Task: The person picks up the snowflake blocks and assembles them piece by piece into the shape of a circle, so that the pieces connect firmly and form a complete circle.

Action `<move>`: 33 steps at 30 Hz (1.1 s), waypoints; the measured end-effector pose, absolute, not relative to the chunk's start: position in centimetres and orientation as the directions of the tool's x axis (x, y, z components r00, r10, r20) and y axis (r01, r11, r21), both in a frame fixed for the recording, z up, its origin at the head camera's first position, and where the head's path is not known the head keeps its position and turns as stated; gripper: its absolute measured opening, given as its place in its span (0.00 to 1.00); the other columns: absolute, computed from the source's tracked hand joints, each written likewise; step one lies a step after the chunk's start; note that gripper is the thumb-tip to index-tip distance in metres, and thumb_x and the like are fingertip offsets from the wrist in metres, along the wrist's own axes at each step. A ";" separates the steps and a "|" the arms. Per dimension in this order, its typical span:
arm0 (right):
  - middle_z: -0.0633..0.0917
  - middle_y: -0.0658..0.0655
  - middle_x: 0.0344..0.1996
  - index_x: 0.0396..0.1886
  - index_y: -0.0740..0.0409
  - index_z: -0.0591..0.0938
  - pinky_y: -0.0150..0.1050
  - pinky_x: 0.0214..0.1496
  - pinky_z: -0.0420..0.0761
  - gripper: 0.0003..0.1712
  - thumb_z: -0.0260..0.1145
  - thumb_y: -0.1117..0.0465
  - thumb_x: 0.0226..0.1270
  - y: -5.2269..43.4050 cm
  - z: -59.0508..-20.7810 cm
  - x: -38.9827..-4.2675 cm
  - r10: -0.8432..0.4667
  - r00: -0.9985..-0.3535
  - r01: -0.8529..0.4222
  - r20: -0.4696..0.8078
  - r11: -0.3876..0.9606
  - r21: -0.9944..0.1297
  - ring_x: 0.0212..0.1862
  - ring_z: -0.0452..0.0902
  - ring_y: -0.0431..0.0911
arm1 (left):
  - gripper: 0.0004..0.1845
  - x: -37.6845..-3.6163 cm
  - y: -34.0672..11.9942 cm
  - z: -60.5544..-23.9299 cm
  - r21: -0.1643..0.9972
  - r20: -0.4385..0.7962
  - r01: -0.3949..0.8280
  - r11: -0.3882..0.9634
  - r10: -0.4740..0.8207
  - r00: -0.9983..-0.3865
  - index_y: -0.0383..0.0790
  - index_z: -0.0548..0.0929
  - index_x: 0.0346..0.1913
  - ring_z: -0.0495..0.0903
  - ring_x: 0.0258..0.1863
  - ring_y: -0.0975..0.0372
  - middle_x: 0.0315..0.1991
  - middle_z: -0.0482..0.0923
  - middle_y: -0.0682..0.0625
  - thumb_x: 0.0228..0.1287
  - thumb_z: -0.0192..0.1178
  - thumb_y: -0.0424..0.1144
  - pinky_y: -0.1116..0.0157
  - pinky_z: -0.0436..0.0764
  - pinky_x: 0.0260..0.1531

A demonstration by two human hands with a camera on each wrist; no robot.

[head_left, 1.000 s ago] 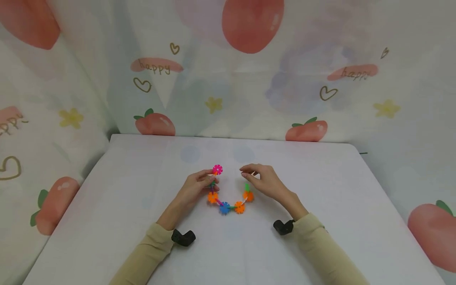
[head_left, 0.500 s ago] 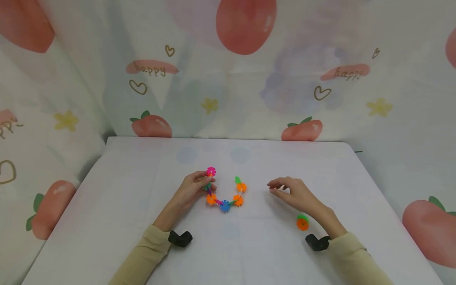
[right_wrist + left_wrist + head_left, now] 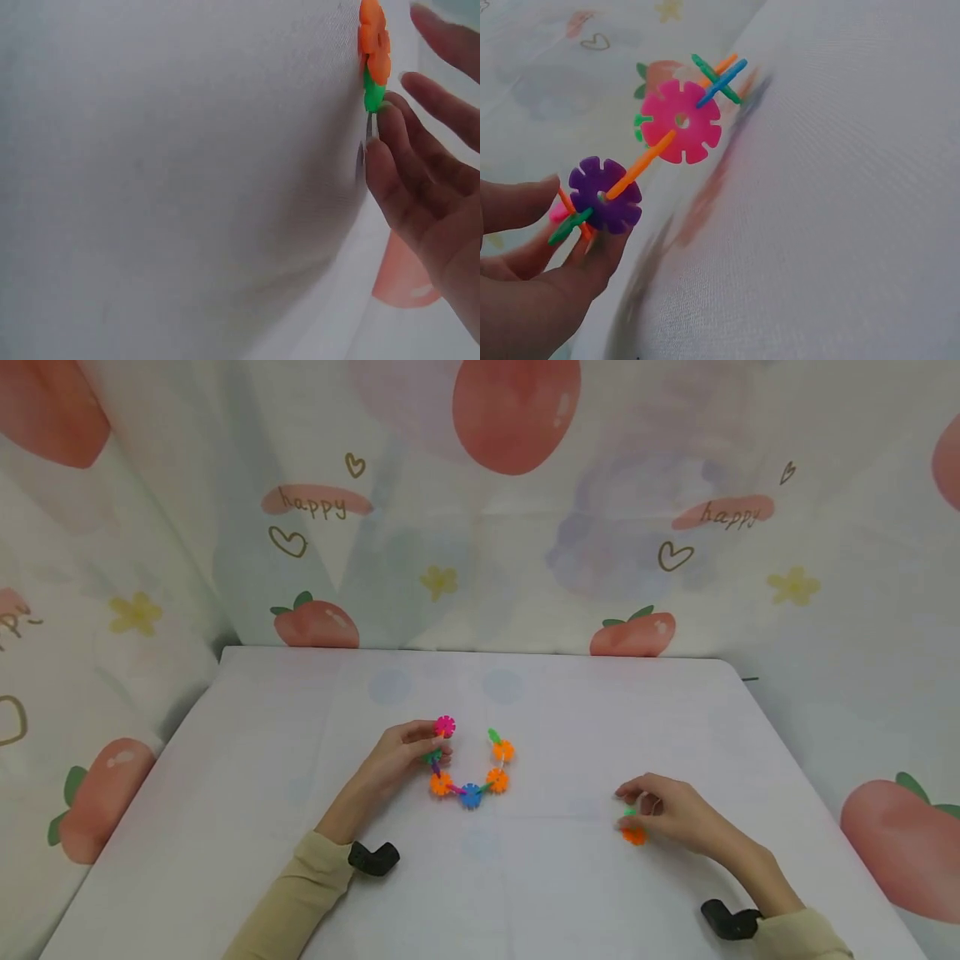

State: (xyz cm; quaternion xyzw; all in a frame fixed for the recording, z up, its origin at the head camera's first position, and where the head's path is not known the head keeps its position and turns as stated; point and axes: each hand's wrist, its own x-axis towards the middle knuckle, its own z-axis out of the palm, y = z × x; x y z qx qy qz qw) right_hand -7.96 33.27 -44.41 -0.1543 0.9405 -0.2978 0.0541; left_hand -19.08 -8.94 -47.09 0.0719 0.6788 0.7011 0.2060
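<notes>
My left hand (image 3: 393, 753) pinches one end of a curved chain of plastic snowflake discs. A pink disc (image 3: 445, 726) tops that end. The chain bends through a blue disc (image 3: 470, 796) and orange discs to a green disc (image 3: 494, 736) at its other end. In the left wrist view, a purple disc (image 3: 606, 195) sits at my fingertips. My right hand (image 3: 678, 812) is low over the table, fingers bent and spread, beside a joined pair: an orange disc (image 3: 634, 836) and a green disc (image 3: 630, 812). In the right wrist view, fingertips (image 3: 386, 109) are close to that green disc (image 3: 373, 94).
A white cloth covers the table (image 3: 517, 893). Printed fabric walls (image 3: 510, 552) stand behind it and at the sides. A black wrist camera (image 3: 373, 859) is on the left wrist; another black camera (image 3: 731, 920) is on the right.
My right hand has moved away from the chain, right and nearer to me, to the orange and green pair. The left hand still holds the chain, whose free end now lies farther left.
</notes>
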 end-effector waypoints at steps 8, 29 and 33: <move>0.80 0.45 0.33 0.40 0.55 0.85 0.30 0.34 0.78 0.17 0.82 0.58 0.54 33.9 -44.7 -7.3 -0.375 -0.925 -0.276 -0.054 0.765 -0.581 0.31 0.72 0.32 | 0.24 -19.3 -9.2 -46.9 0.982 -0.169 -0.190 -0.012 0.409 -0.897 0.33 0.71 0.71 0.90 0.42 0.55 0.53 0.83 0.32 0.76 0.57 0.32 0.61 0.86 0.54; 0.85 0.43 0.27 0.35 0.50 0.86 0.30 0.34 0.77 0.05 0.75 0.63 0.64 30.7 -44.9 -9.3 -0.285 -0.958 -0.238 0.014 0.770 -0.592 0.29 0.74 0.32 | 0.19 -19.2 -9.3 -47.2 0.971 -0.209 -0.235 -0.042 0.326 -0.922 0.27 0.76 0.64 0.92 0.37 0.54 0.45 0.88 0.37 0.77 0.57 0.35 0.60 0.85 0.54; 0.88 0.48 0.33 0.40 0.55 0.87 0.30 0.39 0.83 0.05 0.73 0.66 0.66 29.7 -44.8 -10.3 -0.326 -0.944 -0.288 0.057 0.722 -0.629 0.33 0.81 0.34 | 0.19 -19.2 -9.2 -47.2 0.972 -0.212 -0.234 -0.026 0.334 -0.919 0.27 0.75 0.63 0.92 0.37 0.55 0.42 0.89 0.37 0.77 0.57 0.36 0.62 0.86 0.53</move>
